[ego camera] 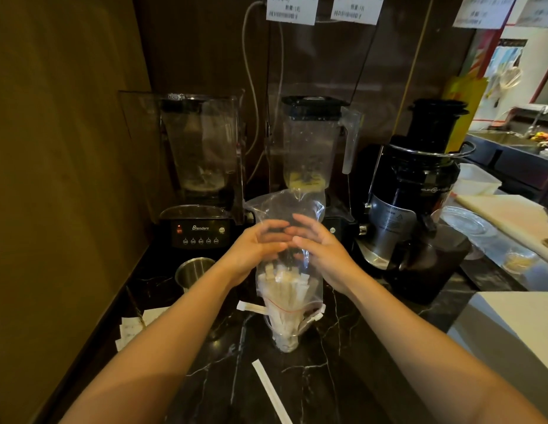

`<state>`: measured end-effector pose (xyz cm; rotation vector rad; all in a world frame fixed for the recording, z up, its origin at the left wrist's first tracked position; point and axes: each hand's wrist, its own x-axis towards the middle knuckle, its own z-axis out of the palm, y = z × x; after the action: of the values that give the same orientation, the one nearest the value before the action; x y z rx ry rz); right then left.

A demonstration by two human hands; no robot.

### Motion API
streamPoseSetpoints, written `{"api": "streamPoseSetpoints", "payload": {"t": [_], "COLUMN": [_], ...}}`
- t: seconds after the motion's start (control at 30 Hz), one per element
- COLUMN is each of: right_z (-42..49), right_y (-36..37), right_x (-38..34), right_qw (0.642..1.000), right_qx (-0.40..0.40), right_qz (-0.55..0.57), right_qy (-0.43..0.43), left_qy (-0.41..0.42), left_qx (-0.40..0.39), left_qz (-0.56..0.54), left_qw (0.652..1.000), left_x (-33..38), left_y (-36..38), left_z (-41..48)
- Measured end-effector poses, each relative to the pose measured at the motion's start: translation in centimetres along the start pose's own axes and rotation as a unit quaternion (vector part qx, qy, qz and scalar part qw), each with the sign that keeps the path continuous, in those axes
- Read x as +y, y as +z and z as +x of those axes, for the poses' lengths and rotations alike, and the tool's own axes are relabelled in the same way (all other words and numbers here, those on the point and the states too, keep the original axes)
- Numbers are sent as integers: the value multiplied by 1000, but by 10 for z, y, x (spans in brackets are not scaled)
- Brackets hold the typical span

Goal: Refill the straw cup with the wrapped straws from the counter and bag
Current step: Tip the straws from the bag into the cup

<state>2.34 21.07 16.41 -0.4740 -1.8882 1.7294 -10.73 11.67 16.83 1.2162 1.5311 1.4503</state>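
Observation:
A clear plastic bag (289, 206) stands upright on the dark marble counter (343, 362). Inside it is a bundle of paper-wrapped straws (285, 295) tied with a red rubber band. My left hand (254, 249) and my right hand (320, 249) clasp the bag from both sides at its middle, above the straws. A steel cup (193, 272), empty as far as I see, stands to the left of the bag. One wrapped straw (271, 393) lies loose on the counter near me. Another loose straw (251, 307) lies just left of the bag's lower part.
Two blenders (202, 185) (309, 148) stand behind the bag against the wall. A black juicer (416, 191) with a dark jug (428, 264) is at the right. Paper slips (135, 328) lie at the counter's left edge. A white board (517, 325) is at the right.

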Motion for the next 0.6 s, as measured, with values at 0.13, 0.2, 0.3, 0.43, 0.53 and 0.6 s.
{"api": "streamPoseSetpoints", "payload": {"t": [0.13,0.2,0.3,0.43,0.53,0.6], "right_z": [4,5,6,-1,-13,-24], "right_y": [-4,-5,-5,1,4,5], "right_x": [-22,-32,-47,-68,-79,-78], "right_qw": [999,998,996,995,994,992], "right_qx": [1,4,10,19,31,46], "right_qz": [10,18,36,36,72,95], "right_qy": [-44,-61,-78,-95,-82,-66], "left_qy": [22,34,56,82,88,81], "left_qx": [18,36,65,81,101,113], "left_qz": [-3,-10,-25,-29,-48,-46], "left_qw": [1000,999,996,993,990,989], "left_x": [25,39,58,79,83,78], "left_y": [-6,-8,-11,-15,-21,-29], "left_z": [1,1,-3,-16,-33,-46]}}
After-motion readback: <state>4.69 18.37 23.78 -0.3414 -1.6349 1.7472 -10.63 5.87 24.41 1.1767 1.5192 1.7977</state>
